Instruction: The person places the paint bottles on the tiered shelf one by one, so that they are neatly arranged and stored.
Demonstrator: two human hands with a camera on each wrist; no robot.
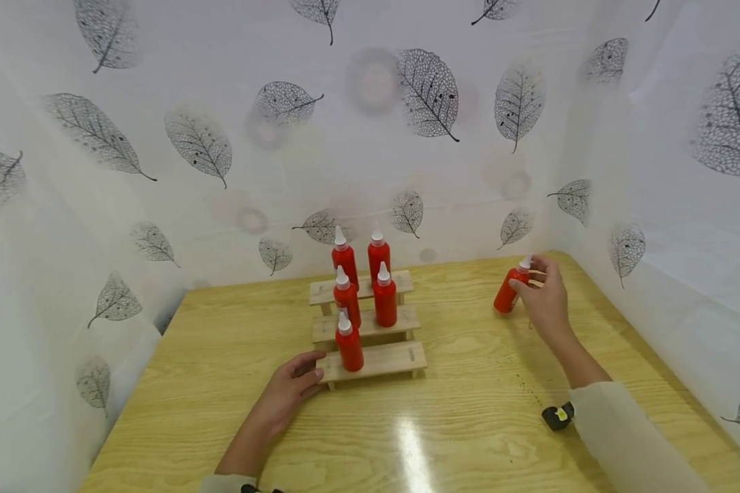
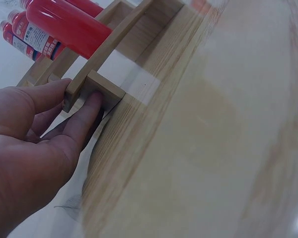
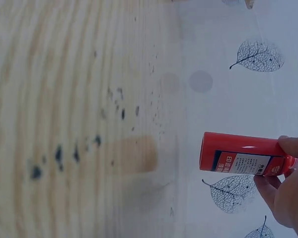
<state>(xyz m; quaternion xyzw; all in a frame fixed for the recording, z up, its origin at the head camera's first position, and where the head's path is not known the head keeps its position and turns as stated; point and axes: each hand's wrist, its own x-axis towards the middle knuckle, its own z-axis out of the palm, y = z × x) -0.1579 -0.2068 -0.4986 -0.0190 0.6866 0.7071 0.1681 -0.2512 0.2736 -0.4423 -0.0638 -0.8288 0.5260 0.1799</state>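
Observation:
My left hand (image 1: 290, 387) grips the left end of the front step of a wooden tiered stand (image 1: 390, 358). In the left wrist view the thumb lies at the edge of the board (image 2: 120, 37) and a finger touches its leg (image 2: 105, 90). One red squeeze bottle (image 1: 349, 348) with a white pointed cap stands on the front step. Two more stand on the middle step and two on the back one. To the right, my right hand (image 1: 545, 298) holds another red bottle (image 1: 508, 291) near its neck, tilted and above the table. Its printed label (image 3: 243, 162) shows in the right wrist view.
The wooden table (image 1: 469, 411) has dark specks near the right arm. A black strap-like piece with a yellow mark (image 1: 558, 415) is at the right sleeve. White sheeting (image 1: 370, 157) printed with leaves surrounds the table at the back and sides.

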